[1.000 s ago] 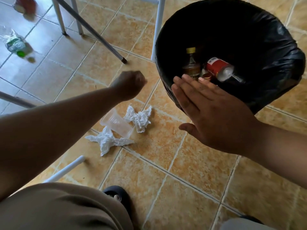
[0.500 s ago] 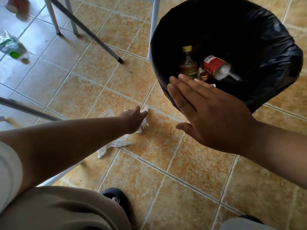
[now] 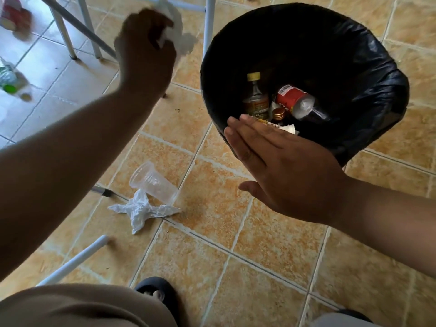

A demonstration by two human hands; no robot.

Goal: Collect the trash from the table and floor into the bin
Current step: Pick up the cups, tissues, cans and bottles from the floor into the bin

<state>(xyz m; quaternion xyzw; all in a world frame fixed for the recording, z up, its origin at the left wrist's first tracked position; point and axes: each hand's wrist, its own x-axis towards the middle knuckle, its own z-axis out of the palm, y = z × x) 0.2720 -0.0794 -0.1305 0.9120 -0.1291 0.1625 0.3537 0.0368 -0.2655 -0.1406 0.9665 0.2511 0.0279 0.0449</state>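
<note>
My left hand [image 3: 144, 53] is raised at the upper left, blurred, shut on a crumpled white tissue [image 3: 181, 41] that sticks out to its right, just left of the bin. The bin [image 3: 368, 74], lined with a black bag, stands at the upper right and holds a small brown bottle [image 3: 256, 100], a red-labelled bottle [image 3: 297, 102] and other scraps. My right hand [image 3: 283, 173] hovers flat and open at the bin's near rim, holding nothing. On the floor lie a clear plastic cup [image 3: 153, 182] on its side and a second crumpled tissue [image 3: 141, 210] touching it.
White metal furniture legs [image 3: 208, 31] stand just left of the bin, with more legs [image 3: 77, 27] at the upper left and one [image 3: 70, 261] near my knee. A green-capped bottle [image 3: 8, 79] and a red can [image 3: 11, 14] lie on the floor far left. My sandalled foot [image 3: 158, 293] is below.
My left hand went down to the floor, took hold of one crumpled tissue beside the cup, and has lifted it up towards the bin. My right hand has stayed by the rim.
</note>
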